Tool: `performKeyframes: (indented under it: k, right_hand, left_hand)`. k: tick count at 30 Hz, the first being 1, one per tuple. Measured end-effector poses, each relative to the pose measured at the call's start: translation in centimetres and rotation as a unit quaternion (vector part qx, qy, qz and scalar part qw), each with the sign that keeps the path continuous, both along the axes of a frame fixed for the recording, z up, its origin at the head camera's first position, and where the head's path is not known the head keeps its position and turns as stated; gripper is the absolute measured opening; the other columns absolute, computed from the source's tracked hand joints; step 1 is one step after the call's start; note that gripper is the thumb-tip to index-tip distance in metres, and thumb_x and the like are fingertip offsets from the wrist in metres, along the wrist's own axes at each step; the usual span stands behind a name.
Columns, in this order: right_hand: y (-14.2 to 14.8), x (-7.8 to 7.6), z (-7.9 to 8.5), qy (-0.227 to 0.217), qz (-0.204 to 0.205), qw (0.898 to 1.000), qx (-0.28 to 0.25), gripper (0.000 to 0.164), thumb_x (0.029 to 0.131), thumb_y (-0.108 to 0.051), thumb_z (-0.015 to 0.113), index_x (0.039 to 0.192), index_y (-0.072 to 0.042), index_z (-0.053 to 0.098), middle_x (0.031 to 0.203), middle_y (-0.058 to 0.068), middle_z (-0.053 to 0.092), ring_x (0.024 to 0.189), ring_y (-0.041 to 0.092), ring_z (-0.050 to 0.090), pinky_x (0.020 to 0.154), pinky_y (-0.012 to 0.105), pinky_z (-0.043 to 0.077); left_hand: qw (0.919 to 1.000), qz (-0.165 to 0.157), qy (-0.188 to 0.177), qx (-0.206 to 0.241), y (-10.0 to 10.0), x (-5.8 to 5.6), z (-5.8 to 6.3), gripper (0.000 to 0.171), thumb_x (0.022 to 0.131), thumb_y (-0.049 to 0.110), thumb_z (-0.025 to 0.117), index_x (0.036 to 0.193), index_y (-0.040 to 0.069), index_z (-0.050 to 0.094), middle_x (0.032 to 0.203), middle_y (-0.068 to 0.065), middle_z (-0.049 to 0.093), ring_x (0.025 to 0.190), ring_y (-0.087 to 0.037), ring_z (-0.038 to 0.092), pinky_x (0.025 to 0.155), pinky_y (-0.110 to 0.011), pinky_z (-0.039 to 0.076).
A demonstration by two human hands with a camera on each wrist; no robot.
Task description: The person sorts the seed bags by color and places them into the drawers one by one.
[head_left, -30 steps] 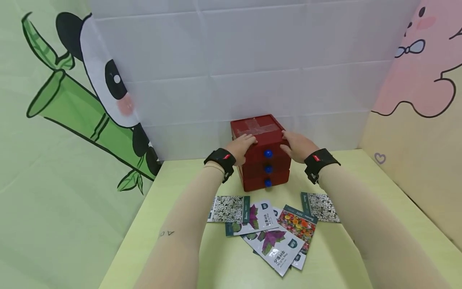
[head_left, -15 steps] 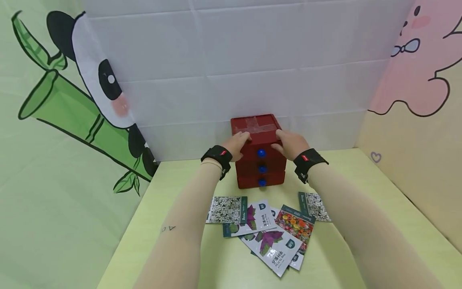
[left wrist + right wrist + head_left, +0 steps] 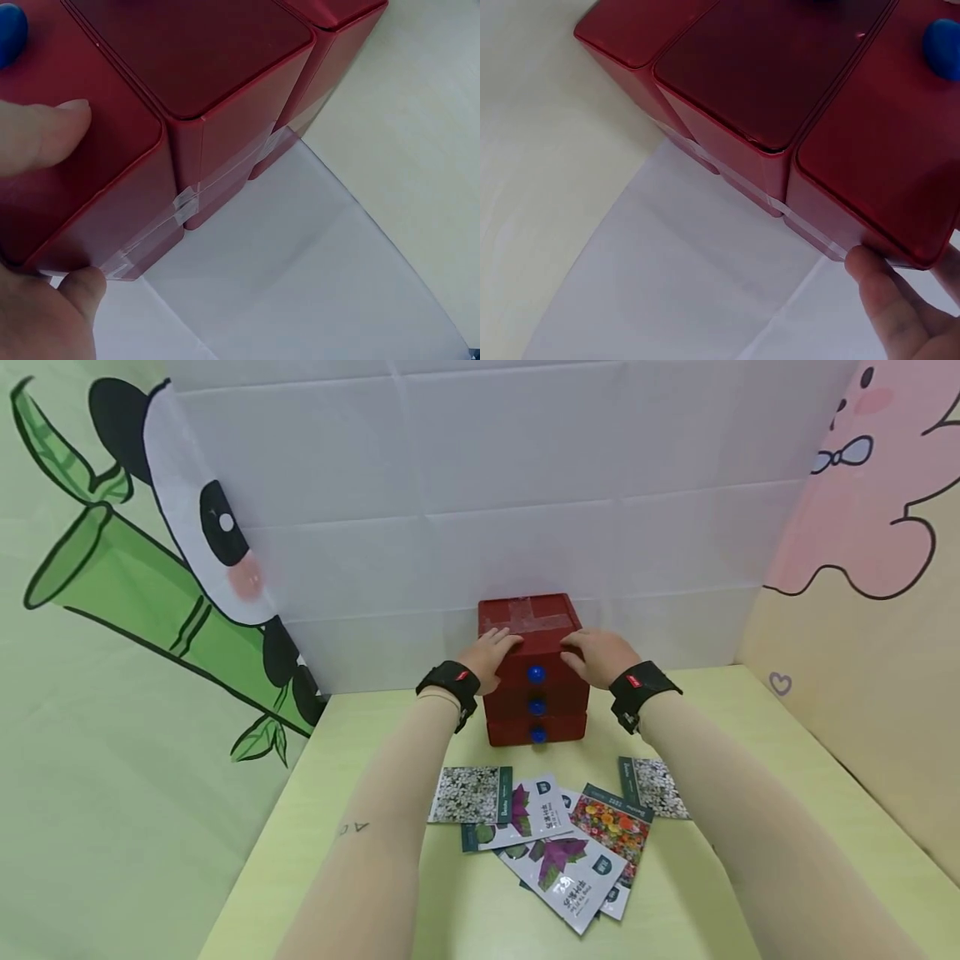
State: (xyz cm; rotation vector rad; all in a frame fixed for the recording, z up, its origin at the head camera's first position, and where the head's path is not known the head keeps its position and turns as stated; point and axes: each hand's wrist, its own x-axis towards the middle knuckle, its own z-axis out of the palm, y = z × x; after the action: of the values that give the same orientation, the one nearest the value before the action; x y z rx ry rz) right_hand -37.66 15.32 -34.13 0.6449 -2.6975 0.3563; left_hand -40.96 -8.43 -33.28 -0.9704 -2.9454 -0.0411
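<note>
A red three-drawer box [image 3: 567, 703] stands at the back of the table, with blue knobs [image 3: 536, 674] in a column down its front. Clear tape crosses its top and runs along its sides. My left hand [image 3: 486, 658] grips the upper left corner. In the left wrist view the thumb [image 3: 45, 139] lies over the top drawer's front and another finger [image 3: 86, 289] is at the side. My right hand [image 3: 602, 657] holds the upper right corner, a fingertip [image 3: 864, 261] against its side in the right wrist view. All drawers look closed.
Several seed packets with flower pictures lie in front of the box, including a purple-flower packet [image 3: 562, 877], an orange-flower packet [image 3: 615, 827] and white-flower packets [image 3: 468, 795]. A white cloth wall [image 3: 375, 560] rises right behind the box.
The box has turned to face me more squarely and shifted slightly left. Both hands have moved with it, the right hand further left. The view has also shifted a little.
</note>
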Motion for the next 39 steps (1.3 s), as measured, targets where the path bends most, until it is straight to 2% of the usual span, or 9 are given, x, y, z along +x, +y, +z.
performKeyframes:
  k: [12, 16, 20, 24, 27, 29, 33, 35, 39]
  right_hand:
    - [0.0, -0.6, -0.4, -0.008, -0.003, 1.000, -0.001, 0.042, 0.094, -0.031, 0.062, 0.128, -0.005, 0.061, 0.127, 0.016, 0.060, 0.114, 0.035, 0.057, 0.097, 0.049, 0.046]
    - [0.0, -1.2, -0.1, -0.029, 0.003, 1.000, -0.007, 0.039, 0.097, -0.031, 0.059, 0.127, -0.005, 0.062, 0.125, 0.016, 0.061, 0.114, 0.034, 0.057, 0.097, 0.048, 0.045]
    - [0.3, -2.0, 0.5, -0.070, 0.010, 0.997, -0.027, 0.037, 0.099, -0.031, 0.053, 0.125, -0.005, 0.061, 0.118, 0.014, 0.061, 0.108, 0.032, 0.057, 0.095, 0.047, 0.046]
    - [0.8, -2.8, 1.3, -0.101, 0.006, 0.994, -0.051, 0.039, 0.101, -0.029, 0.050, 0.128, -0.001, 0.057, 0.122, 0.018, 0.058, 0.110, 0.034, 0.055, 0.096, 0.049, 0.044]
    - [1.3, -3.7, 2.1, -0.110, 0.008, 0.992, -0.060, 0.042, 0.102, -0.028, 0.048, 0.132, 0.001, 0.053, 0.126, 0.021, 0.056, 0.115, 0.036, 0.053, 0.099, 0.050, 0.041]
    - [1.4, -4.2, 2.5, -0.113, 0.011, 0.992, -0.061, 0.041, 0.102, -0.027, 0.047, 0.132, 0.001, 0.053, 0.125, 0.021, 0.057, 0.115, 0.036, 0.053, 0.099, 0.050, 0.041]
    - [1.3, -5.1, 3.1, -0.120, 0.014, 0.991, -0.053, 0.044, 0.102, -0.027, 0.048, 0.133, 0.003, 0.052, 0.125, 0.023, 0.058, 0.116, 0.038, 0.053, 0.099, 0.051, 0.041]
    - [1.0, -5.7, 3.2, -0.127, 0.010, 0.991, -0.045, 0.047, 0.101, -0.029, 0.049, 0.136, 0.003, 0.050, 0.130, 0.024, 0.055, 0.121, 0.038, 0.051, 0.101, 0.051, 0.040]
    - [0.7, -6.9, 3.0, -0.157, -0.001, 0.987, -0.021, 0.057, 0.101, -0.033, 0.048, 0.144, 0.004, 0.039, 0.145, 0.024, 0.041, 0.134, 0.039, 0.037, 0.109, 0.051, 0.031]
  left_hand:
    - [0.9998, 0.009, 0.004, 0.020, -0.1, -1.2, -0.7, 0.082, 0.083, 0.002, 0.072, 0.151, 0.014, 0.027, 0.158, -0.012, 0.020, 0.146, -0.032, 0.014, 0.114, -0.043, 0.024]
    - [0.9993, 0.022, 0.006, 0.029, -0.2, -1.3, -0.8, 0.081, 0.084, 0.012, 0.073, 0.151, 0.017, 0.028, 0.159, -0.010, 0.018, 0.146, -0.031, 0.011, 0.113, -0.044, 0.026]
    - [0.9966, 0.036, 0.037, 0.064, -0.2, -0.4, -0.1, 0.074, 0.086, 0.025, 0.070, 0.149, 0.017, 0.034, 0.157, -0.011, 0.021, 0.146, -0.029, 0.014, 0.114, -0.043, 0.025]
    - [0.9845, 0.047, 0.110, 0.129, 0.6, 1.6, 0.7, 0.058, 0.089, 0.030, 0.067, 0.139, 0.010, 0.047, 0.142, -0.012, 0.043, 0.131, -0.027, 0.039, 0.108, -0.038, 0.035]
    - [0.9702, 0.067, 0.124, 0.198, 1.5, 3.1, 0.6, 0.044, 0.092, 0.029, 0.064, 0.128, 0.006, 0.055, 0.119, -0.010, 0.059, 0.108, -0.024, 0.056, 0.094, -0.034, 0.047]
    - [0.9578, 0.091, 0.104, 0.252, 2.1, 3.9, 0.0, 0.036, 0.094, 0.031, 0.062, 0.119, 0.006, 0.059, 0.103, -0.008, 0.064, 0.091, -0.022, 0.061, 0.081, -0.033, 0.052]
    - [0.9187, 0.165, 0.031, 0.357, 3.4, 4.8, -2.1, 0.033, 0.097, 0.039, 0.056, 0.104, 0.007, 0.062, 0.081, -0.004, 0.063, 0.071, -0.018, 0.058, 0.065, -0.031, 0.049]
    - [0.8887, 0.202, -0.025, 0.411, 4.1, 5.0, -3.2, 0.039, 0.097, 0.045, 0.052, 0.099, 0.007, 0.063, 0.078, -0.004, 0.064, 0.069, -0.018, 0.059, 0.063, -0.030, 0.049]
    - [0.8202, 0.260, -0.127, 0.494, 5.5, 5.2, -4.8, 0.057, 0.096, 0.056, 0.047, 0.097, 0.003, 0.066, 0.076, -0.007, 0.068, 0.067, -0.024, 0.065, 0.060, -0.030, 0.053]
